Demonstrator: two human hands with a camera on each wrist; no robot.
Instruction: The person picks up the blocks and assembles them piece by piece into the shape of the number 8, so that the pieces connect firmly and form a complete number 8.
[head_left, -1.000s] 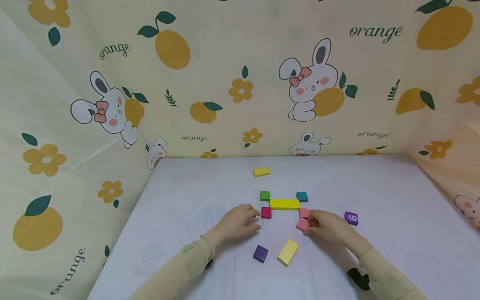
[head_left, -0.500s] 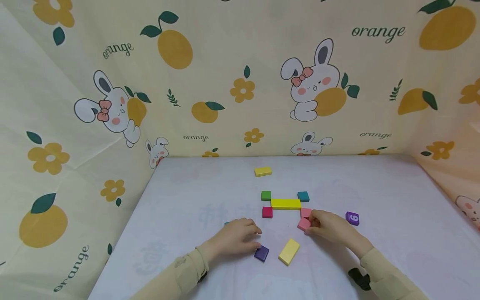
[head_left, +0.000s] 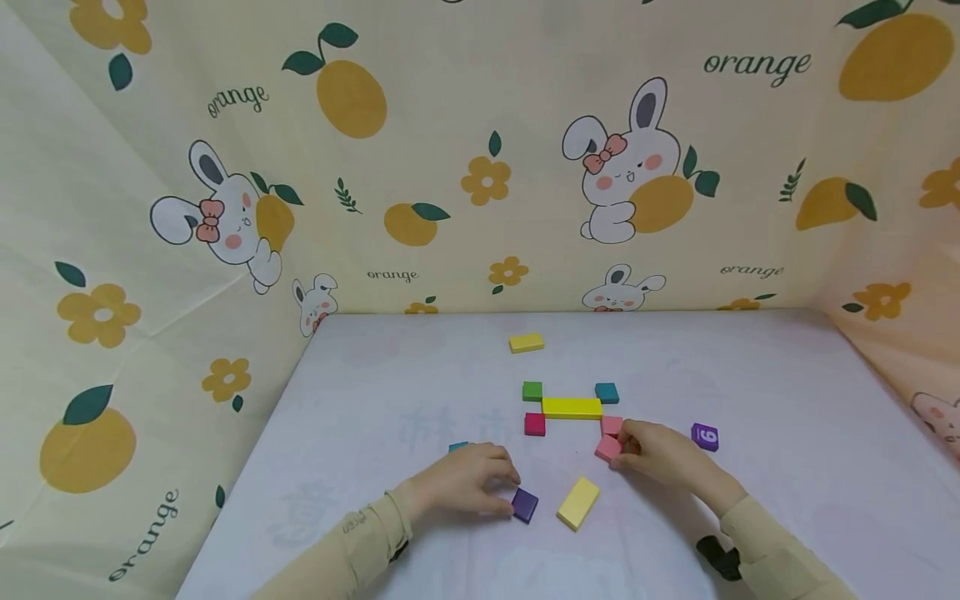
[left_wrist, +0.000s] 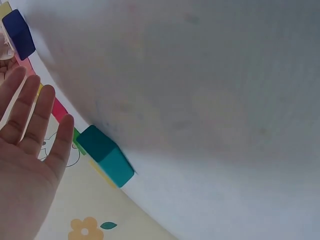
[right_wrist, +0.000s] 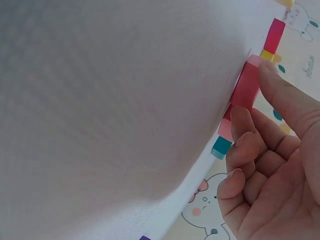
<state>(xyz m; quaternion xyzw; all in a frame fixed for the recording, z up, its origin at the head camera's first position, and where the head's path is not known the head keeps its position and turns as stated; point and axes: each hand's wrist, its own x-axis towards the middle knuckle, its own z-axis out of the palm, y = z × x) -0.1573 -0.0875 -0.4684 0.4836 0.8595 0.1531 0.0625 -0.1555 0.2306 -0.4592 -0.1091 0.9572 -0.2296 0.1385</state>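
Right hand (head_left: 662, 452) has the near pink block (head_left: 607, 448) pinched between thumb and fingers, with the far pink block (head_left: 612, 425) just past its fingertips. Left hand (head_left: 467, 481) is loose with fingers spread, thumb right by the purple block (head_left: 525, 506), can't tell if it's actually touching. Yellow block (head_left: 577, 504) sits on the desk (head_left: 757, 367) between the hands, a bit closer to the person.
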